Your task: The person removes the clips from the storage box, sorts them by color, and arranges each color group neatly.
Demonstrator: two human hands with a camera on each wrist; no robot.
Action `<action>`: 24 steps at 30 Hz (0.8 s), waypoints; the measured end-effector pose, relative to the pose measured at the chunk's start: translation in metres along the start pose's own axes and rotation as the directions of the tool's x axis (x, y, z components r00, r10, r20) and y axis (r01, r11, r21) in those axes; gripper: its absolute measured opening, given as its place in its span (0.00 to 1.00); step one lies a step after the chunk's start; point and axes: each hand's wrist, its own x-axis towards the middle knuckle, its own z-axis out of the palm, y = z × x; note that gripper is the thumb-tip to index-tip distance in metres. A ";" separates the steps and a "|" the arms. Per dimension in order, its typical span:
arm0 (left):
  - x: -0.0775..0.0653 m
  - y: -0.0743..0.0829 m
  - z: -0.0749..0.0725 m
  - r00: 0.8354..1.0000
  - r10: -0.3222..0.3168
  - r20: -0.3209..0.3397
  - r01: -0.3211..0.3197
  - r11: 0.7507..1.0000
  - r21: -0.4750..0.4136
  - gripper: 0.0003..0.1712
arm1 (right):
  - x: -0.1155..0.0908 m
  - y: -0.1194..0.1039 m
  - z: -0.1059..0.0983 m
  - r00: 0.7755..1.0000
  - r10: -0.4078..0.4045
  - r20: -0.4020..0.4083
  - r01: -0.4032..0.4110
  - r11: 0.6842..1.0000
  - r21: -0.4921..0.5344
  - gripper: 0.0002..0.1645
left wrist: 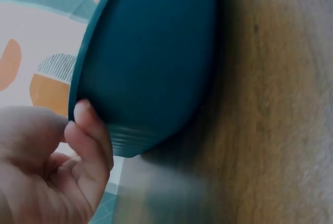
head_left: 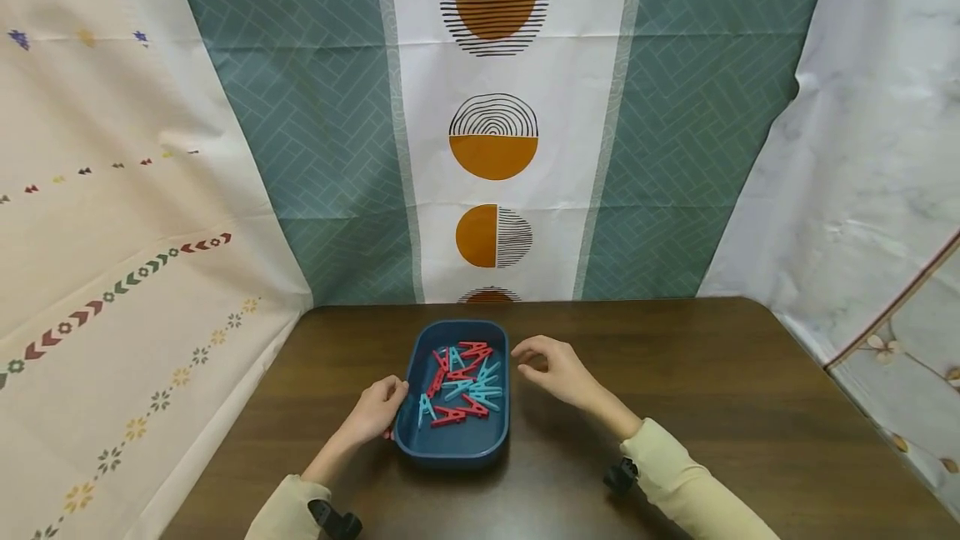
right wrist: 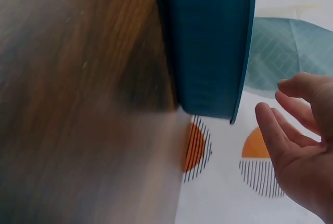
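A dark blue plastic bin [head_left: 452, 445] with rounded corners stands on the table. Several red clothespins [head_left: 450, 416] and light blue clothespins [head_left: 425, 407] lie jumbled inside it. My left hand [head_left: 378, 407] pinches the bin's left rim, thumb on top and fingers curled against the outer wall; the left wrist view shows this grip on the bin [left wrist: 151, 52] up close. Just off the bin's right side hovers my right hand [head_left: 555, 369], its fingers loosely bent and nothing between them. In the right wrist view this hand [right wrist: 296, 135] is apart from the bin [right wrist: 210, 47].
The brown wooden table [head_left: 675, 373] extends on both sides of the bin. Behind it hangs a green and white patterned cloth [head_left: 322, 148], with a cream cloth [head_left: 112, 190] at the left and a pale cloth [head_left: 862, 190] at the right.
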 end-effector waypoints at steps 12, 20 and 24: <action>-0.004 0.000 0.018 0.989 -0.035 -0.141 0.039 0.999 0.021 0.18 | 0.017 -0.020 0.023 0.957 -0.105 0.270 0.178 0.947 -0.265 0.12; -0.004 0.003 0.020 0.987 -0.047 -0.152 0.051 0.998 0.026 0.18 | 0.029 -0.030 0.041 0.921 -0.084 0.379 0.191 0.949 -0.253 0.13; -0.004 0.002 0.022 0.986 -0.055 -0.155 0.060 0.998 0.031 0.18 | 0.033 -0.031 0.051 0.891 -0.065 0.449 0.199 0.946 -0.256 0.12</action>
